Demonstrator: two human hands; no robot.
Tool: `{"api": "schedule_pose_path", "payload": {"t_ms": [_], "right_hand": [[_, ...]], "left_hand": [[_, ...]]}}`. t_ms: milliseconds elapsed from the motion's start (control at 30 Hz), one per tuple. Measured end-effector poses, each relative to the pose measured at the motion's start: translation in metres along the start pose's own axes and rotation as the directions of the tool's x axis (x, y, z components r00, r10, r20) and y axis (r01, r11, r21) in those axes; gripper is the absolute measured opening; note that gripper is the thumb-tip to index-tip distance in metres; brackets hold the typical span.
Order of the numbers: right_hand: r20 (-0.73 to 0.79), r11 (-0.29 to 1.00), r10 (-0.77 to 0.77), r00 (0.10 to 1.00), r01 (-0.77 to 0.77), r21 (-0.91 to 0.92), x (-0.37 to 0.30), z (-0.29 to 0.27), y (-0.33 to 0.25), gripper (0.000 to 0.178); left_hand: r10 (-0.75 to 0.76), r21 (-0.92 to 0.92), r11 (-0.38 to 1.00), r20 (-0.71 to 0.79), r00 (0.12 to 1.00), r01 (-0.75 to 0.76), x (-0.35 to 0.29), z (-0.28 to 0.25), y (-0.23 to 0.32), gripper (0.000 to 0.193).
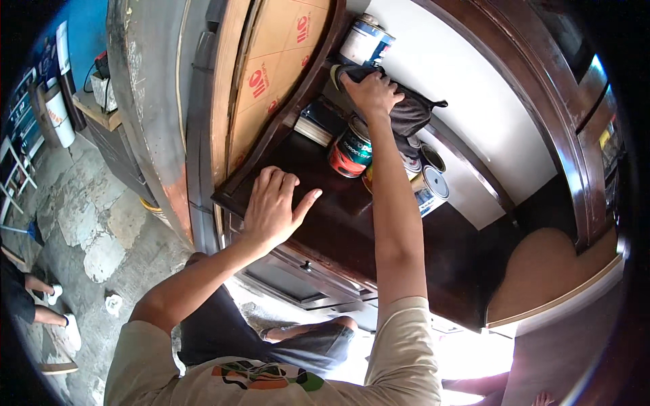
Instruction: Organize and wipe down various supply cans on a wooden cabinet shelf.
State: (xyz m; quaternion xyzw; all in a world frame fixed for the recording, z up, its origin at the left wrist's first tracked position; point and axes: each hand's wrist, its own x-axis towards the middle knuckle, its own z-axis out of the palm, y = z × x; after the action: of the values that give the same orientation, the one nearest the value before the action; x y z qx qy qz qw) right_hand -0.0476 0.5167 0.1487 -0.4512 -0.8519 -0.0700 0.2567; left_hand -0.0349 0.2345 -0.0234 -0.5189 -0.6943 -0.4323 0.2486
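My right hand (371, 95) reaches to the back of a dark wooden shelf (325, 216), its fingers closed over a dark fabric bag-like item (412, 111) with a small loop at one end. My left hand (274, 206) rests over the shelf's front left edge, thumb and fingers apart and nothing in them. Between the hands stands a dark green and red paint can (350, 152). A blue and white can (365, 44) sits behind the bag. Beside my right forearm are more cans, among them a grey-lidded one (433, 186), partly hidden by the arm.
A dark box with a pale side (315, 130) lies left of the green can. Printed tan board (277, 74) stands along the left. Curved dark wood frames (562, 115) the right. Another person's legs (51, 304) show at far left on the cracked floor (101, 223).
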Motion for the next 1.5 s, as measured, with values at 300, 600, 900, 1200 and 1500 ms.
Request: {"api": "schedule_pose_path", "payload": {"t_ms": [300, 600, 900, 1200, 1500], "right_hand": [[-0.243, 0.965, 0.264, 0.934, -0.255, 0.069, 0.004, 0.029, -0.052, 0.121], [-0.248, 0.976, 0.184, 0.951, -0.148, 0.157, -0.001, 0.029, -0.034, 0.124], [-0.210, 0.977, 0.208, 0.955, -0.192, 0.097, -0.010, 0.016, -0.039, 0.116], [-0.177, 0.959, 0.269, 0.947, -0.246, 0.141, -0.010, 0.002, -0.043, 0.115], [-0.285, 0.987, 0.154, 0.946, -0.133, 0.092, 0.003, 0.024, -0.006, 0.096]], "left_hand": [[-0.024, 0.056, 0.998, 0.041, 0.999, 0.022, -0.001, 0.000, -0.001, 0.048], [-0.059, 0.044, 0.997, 0.071, 0.996, 0.056, -0.005, 0.001, -0.001, 0.051], [-0.073, 0.053, 0.996, 0.067, 0.995, 0.070, -0.003, 0.003, -0.004, 0.051], [-0.092, 0.075, 0.994, 0.081, 0.993, 0.086, -0.004, 0.003, -0.003, 0.051], [-0.069, 0.068, 0.996, 0.042, 0.997, 0.066, -0.003, 0.001, -0.005, 0.050]]}}
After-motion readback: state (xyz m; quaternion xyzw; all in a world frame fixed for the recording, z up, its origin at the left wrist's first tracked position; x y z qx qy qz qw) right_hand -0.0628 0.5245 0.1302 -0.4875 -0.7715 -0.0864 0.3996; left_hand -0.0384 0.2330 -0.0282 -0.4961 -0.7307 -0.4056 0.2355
